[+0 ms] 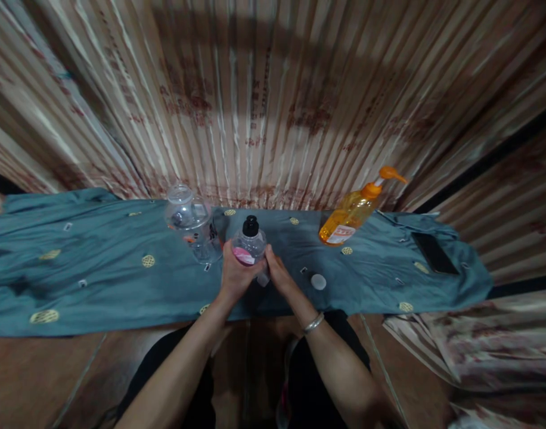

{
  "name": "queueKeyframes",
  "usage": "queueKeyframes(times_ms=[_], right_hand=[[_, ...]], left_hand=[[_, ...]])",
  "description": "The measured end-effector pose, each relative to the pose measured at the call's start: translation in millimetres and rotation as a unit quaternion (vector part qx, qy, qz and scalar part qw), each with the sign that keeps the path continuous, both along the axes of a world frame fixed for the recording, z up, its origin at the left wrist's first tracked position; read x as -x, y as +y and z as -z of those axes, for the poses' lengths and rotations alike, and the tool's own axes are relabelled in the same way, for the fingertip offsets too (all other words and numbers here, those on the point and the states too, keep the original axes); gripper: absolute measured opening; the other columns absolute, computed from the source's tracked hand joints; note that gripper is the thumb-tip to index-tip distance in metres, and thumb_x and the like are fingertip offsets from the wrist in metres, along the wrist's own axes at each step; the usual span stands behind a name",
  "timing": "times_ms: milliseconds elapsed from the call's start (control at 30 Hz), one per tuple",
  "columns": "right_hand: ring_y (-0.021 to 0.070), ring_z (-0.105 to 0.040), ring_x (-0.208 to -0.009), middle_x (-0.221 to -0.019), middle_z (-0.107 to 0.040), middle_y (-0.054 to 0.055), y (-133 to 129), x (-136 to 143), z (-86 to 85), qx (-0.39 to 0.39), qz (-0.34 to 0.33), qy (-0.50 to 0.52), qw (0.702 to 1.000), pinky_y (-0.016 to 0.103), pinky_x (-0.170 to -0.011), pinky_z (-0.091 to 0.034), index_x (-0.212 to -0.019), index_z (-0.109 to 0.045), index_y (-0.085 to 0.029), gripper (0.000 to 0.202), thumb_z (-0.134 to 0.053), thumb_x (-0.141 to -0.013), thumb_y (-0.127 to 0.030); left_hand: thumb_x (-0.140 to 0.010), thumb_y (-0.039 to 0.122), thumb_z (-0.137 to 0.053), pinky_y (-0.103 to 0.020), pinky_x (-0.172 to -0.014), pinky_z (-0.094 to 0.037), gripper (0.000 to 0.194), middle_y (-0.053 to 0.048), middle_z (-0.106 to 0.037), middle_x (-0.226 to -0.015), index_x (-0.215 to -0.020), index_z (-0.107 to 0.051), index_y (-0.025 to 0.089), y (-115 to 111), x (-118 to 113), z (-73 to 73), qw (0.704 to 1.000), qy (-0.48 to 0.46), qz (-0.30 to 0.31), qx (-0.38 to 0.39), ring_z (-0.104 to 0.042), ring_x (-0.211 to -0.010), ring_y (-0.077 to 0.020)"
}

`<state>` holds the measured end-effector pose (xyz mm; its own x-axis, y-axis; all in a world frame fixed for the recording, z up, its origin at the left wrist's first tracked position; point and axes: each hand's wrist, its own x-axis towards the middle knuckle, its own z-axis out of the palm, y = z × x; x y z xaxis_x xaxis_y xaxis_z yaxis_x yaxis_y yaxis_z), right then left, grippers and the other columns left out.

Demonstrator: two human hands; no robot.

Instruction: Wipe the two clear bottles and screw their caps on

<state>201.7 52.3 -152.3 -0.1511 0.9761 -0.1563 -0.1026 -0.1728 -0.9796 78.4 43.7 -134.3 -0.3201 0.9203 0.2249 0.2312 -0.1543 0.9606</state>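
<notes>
A clear plastic bottle with a black cap and a pink label (250,242) stands in front of me, between my two hands. Around its left side my left hand (238,274) is wrapped, with the thumb up along the label. My right hand (276,269) presses against the bottle's right side. To the left stands a large clear jug with a handle (195,223), apart from my hands. A small white round cap (318,282) lies right of my right hand. Farther right is a pump bottle of orange liquid (350,214).
A teal patterned cloth (121,268) covers the narrow table. A dark phone (434,253) lies at its right end. Pleated curtains (255,107) hang close behind the table, and a tiled floor (45,369) shows below its front edge.
</notes>
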Motion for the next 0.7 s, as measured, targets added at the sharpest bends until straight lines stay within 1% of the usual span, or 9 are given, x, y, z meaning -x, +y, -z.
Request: queueKeyframes(times_ms=[33, 100, 267, 400, 467, 533, 600, 700], right_hand=[[0.0242, -0.068, -0.102, -0.094, -0.078, 0.006, 0, 0, 3.4, 0.000, 0.002, 0.013, 1.000, 0.037, -0.101, -0.046, -0.093, -0.077, -0.019, 0.073, -0.050, -0.073, -0.085], [0.0234, -0.068, -0.099, -0.092, -0.077, 0.005, 0, 0, 8.7, -0.002, 0.006, 0.033, 0.999, 0.036, -0.099, -0.047, -0.090, -0.076, -0.019, 0.069, -0.055, -0.073, -0.082], [0.0219, -0.069, -0.093, -0.090, -0.077, 0.004, 6, 7, 13.3, 0.012, -0.007, 0.085, 0.996, 0.035, -0.095, -0.050, -0.090, -0.073, -0.019, 0.067, -0.051, -0.076, -0.081], [0.0243, -0.070, -0.091, -0.084, -0.077, 0.008, 6, 14, 11.1, 0.042, -0.037, 0.110, 0.992, 0.038, -0.088, -0.054, -0.090, -0.071, -0.019, 0.073, -0.037, -0.081, -0.083], [0.0249, -0.071, -0.090, -0.081, -0.076, 0.008, 3, 15, 10.9, 0.046, -0.057, 0.089, 0.993, 0.038, -0.084, -0.055, -0.089, -0.071, -0.020, 0.077, -0.029, -0.082, -0.084], [0.0245, -0.071, -0.088, -0.078, -0.075, 0.008, -2, 12, 12.2, 0.041, -0.066, 0.048, 0.996, 0.037, -0.081, -0.055, -0.087, -0.071, -0.020, 0.078, -0.027, -0.081, -0.085], [0.0245, -0.070, -0.084, -0.075, -0.074, 0.008, -8, 3, 14.4, 0.032, -0.059, 0.001, 0.998, 0.037, -0.078, -0.054, -0.083, -0.071, -0.020, 0.075, -0.034, -0.079, -0.085], [0.0245, -0.068, -0.080, -0.074, -0.073, 0.007, -12, -24, 15.6, 0.005, -0.017, -0.078, 0.997, 0.038, -0.076, -0.053, -0.081, -0.070, -0.018, 0.065, -0.048, -0.076, -0.079]], left_hand=[[-0.049, 0.032, -0.085, -0.042, -0.090, -0.052, 0.066, -0.003, -0.065, -0.098, -0.105, -0.052, 0.021, -1, 0, -3.6, 1.000, 0.003, 0.004, 0.008, -0.066, -0.094, -0.0247], [-0.048, 0.030, -0.083, -0.038, -0.083, -0.054, 0.059, 0.000, -0.064, -0.090, -0.098, -0.052, 0.021, -4, 0, -11.6, 1.000, 0.000, 0.013, 0.015, -0.066, -0.085, -0.0219], [-0.044, 0.030, -0.082, -0.037, -0.083, -0.052, 0.062, -0.001, -0.066, -0.090, -0.097, -0.052, 0.021, -11, -2, -28.5, 0.998, -0.030, 0.052, 0.033, -0.065, -0.084, -0.0213], [-0.043, 0.031, -0.081, -0.036, -0.083, -0.052, 0.061, -0.001, -0.065, -0.092, -0.096, -0.051, 0.021, -12, -1, -35.3, 0.997, -0.047, 0.054, 0.035, -0.065, -0.086, -0.0219], [-0.044, 0.032, -0.080, -0.036, -0.081, -0.052, 0.060, 0.000, -0.064, -0.091, -0.095, -0.050, 0.022, -11, -1, -39.3, 0.998, -0.038, 0.042, 0.035, -0.064, -0.084, -0.0217], [-0.044, 0.034, -0.080, -0.036, -0.079, -0.052, 0.061, 0.000, -0.064, -0.090, -0.096, -0.050, 0.022, -11, 0, -44.3, 0.999, -0.014, 0.026, 0.035, -0.064, -0.082, -0.0218], [-0.045, 0.035, -0.080, -0.037, -0.079, -0.052, 0.062, 0.001, -0.064, -0.089, -0.097, -0.050, 0.022, -11, 2, -49.5, 0.999, 0.014, 0.008, 0.037, -0.065, -0.082, -0.0224], [-0.045, 0.034, -0.079, -0.038, -0.081, -0.052, 0.061, 0.000, -0.065, -0.089, -0.097, -0.050, 0.022, -11, 5, -54.2, 0.998, 0.041, -0.010, 0.036, -0.066, -0.085, -0.0240]])
